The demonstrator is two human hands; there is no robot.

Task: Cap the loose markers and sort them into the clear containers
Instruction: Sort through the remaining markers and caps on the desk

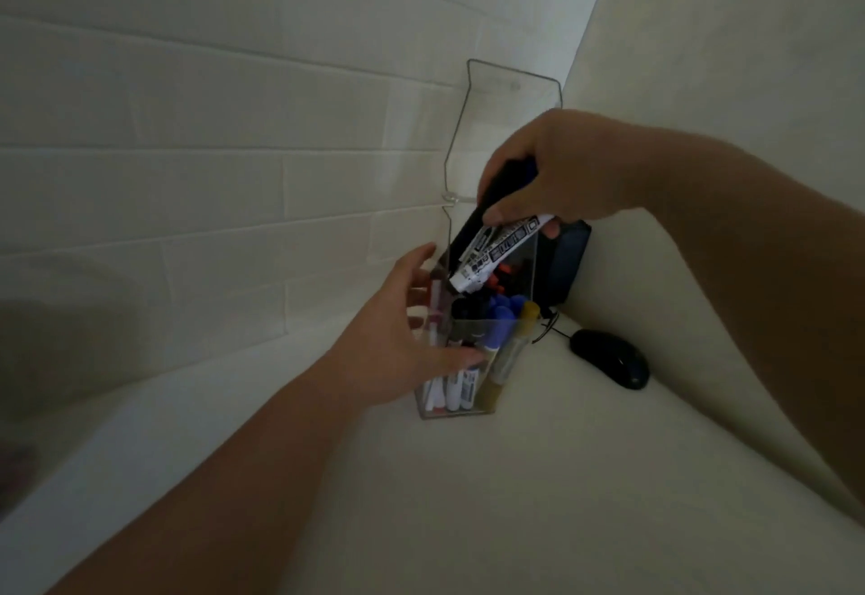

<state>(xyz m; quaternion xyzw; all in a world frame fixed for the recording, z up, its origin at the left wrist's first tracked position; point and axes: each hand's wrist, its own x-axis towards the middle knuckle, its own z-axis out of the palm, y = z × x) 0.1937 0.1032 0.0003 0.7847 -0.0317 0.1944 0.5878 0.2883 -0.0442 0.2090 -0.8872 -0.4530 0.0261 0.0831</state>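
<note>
The right hand is closed around a small bundle of markers, tilted with their white ends down just above the container mouth, black caps up by the palm. The left hand holds the container's left side, thumb across the front wall and fingers showing through the clear plastic behind it. Inside the container stand blue-capped markers and, at its right front corner, a yellow marker, so the space looks crowded. The likely trouble is the bundle landing on those upright caps instead of sliding between them: it could jam, splay, or push one out over the rim. Several barrels in one grip may also slip unevenly and drop to the right of the container, toward the mouse. If the left hand eases off while the bundle presses down, the container could tip or skid. The dim light makes cap colours hard to judge, so a mis-sort is possible.
</note>
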